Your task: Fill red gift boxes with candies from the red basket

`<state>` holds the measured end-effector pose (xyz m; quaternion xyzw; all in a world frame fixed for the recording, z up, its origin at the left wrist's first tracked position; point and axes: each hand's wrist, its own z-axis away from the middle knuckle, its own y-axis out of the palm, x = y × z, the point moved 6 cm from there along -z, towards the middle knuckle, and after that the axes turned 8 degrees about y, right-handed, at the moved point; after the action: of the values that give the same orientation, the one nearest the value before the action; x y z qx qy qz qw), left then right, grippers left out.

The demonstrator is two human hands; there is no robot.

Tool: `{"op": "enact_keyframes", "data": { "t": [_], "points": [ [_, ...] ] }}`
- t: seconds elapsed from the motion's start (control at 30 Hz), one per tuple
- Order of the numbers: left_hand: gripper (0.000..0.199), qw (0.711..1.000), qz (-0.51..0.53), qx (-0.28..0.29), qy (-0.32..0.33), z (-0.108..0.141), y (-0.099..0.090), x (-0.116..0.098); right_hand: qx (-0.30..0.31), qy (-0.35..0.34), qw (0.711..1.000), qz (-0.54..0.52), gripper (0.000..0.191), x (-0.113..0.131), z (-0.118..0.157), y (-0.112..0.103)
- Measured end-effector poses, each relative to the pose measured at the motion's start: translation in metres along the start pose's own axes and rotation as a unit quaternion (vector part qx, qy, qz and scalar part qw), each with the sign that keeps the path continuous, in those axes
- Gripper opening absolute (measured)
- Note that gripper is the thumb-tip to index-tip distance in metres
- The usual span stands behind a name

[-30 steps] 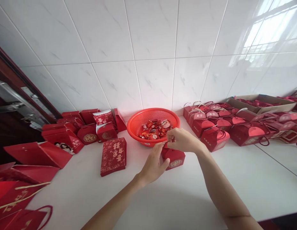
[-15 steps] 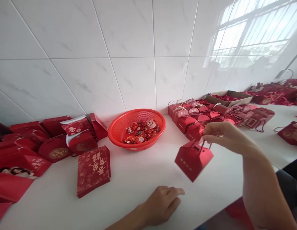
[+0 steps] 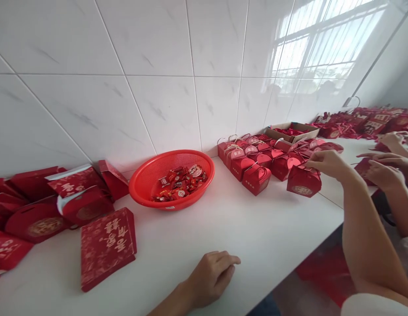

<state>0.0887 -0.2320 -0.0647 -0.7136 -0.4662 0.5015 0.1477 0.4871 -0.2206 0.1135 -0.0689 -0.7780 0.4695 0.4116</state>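
Note:
My right hand [image 3: 327,164] pinches the cord handle of a small red gift box [image 3: 304,182] with a gold emblem. This box hangs slightly tilted beside the front of a group of similar red gift boxes [image 3: 256,177] with cord handles. My left hand [image 3: 212,278] rests on the white table [image 3: 177,245], holding nothing, its index finger stretched out and the other fingers loosely bent. Beyond it stands a red plastic basket [image 3: 138,193] with wrapped candies [image 3: 180,186] inside.
At the left lie a flat red box [image 3: 106,250] with gold characters and several red boxes [image 3: 47,219]. An open cardboard box [image 3: 305,134] stands farther back. Another person's hands [image 3: 384,173] are at the right edge, near piled red packages [image 3: 371,120]. A tiled wall [image 3: 157,109] runs behind.
My right hand has carried the gift box right and away from me, towards the group of boxes, and it has turned. My left hand stays on the table. The view has swung right.

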Motion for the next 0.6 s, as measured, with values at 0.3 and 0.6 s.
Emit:
{"op": "enact_keyframes", "data": {
  "t": [0.3, 0.6],
  "points": [
    [0.029, 1.0, 0.006, -0.002, -0.012, -0.002, -0.001, 0.001, 0.085, 0.008, 0.996, 0.012, 0.023, 0.028, -0.01, 0.025],
    [0.029, 1.0, 0.004, -0.002, -0.019, -0.001, 0.0, 0.004, 0.089, -0.039, 0.995, -0.002, 0.021, 0.044, -0.024, 0.043]
  ]
}}
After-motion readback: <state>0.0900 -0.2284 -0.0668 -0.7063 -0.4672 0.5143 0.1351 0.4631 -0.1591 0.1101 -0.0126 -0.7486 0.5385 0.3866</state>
